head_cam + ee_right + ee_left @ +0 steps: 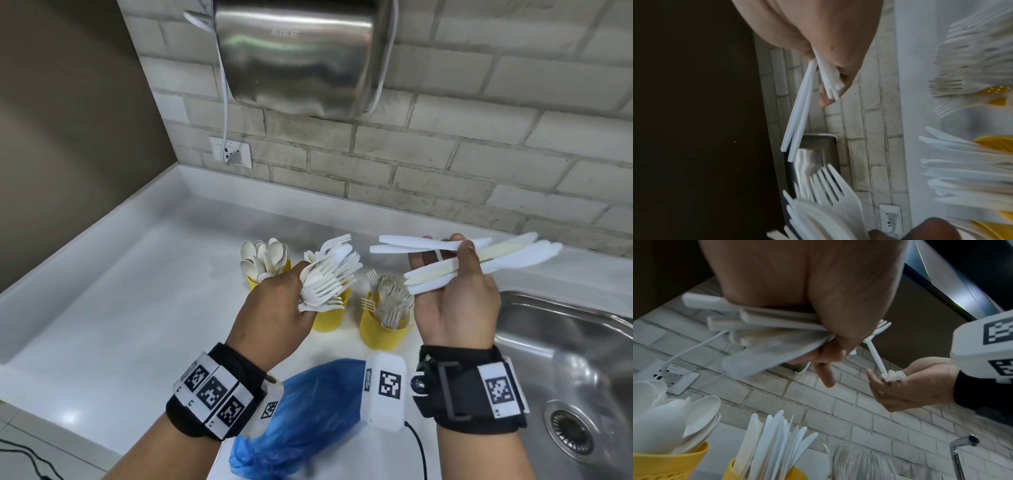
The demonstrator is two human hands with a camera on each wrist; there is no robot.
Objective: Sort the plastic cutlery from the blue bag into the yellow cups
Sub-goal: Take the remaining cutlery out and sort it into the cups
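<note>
- Clearly well along: three yellow cups stand in a row on the white counter [102, 291], one with spoons [263, 257], the middle cup [330, 317] with knives, and the right cup [385, 329] with forks.
- Both hands are loaded. The left hand [277, 308] is curled round a bunch of forks [329, 284], tines fanning out over the middle cup.
- The right hand [455, 298] is turned palm up and pinches a sheaf of knives [479, 255] between thumb and fingers, lying roughly level above the counter, behind and to the right of the fork cup.
- The blue bag [301, 418] lies crumpled at the near edge of the counter, under the wrists. Whether anything remains inside cannot be told.
- What is left, by my reading: each handful has to go to its own cup, and they sit crosswise, since the forks hover over the knife cup and the knives are nearer the fork cup. So the hands must swap sides or go one at a time.
- Room: bare counter spreads to the left of the cups. The sink [565, 342] drops away just right of the fork cup, so a slipped knife could fall in.
- The cups are close together and brimming; stuck-out tines may snag incoming pieces.
</note>
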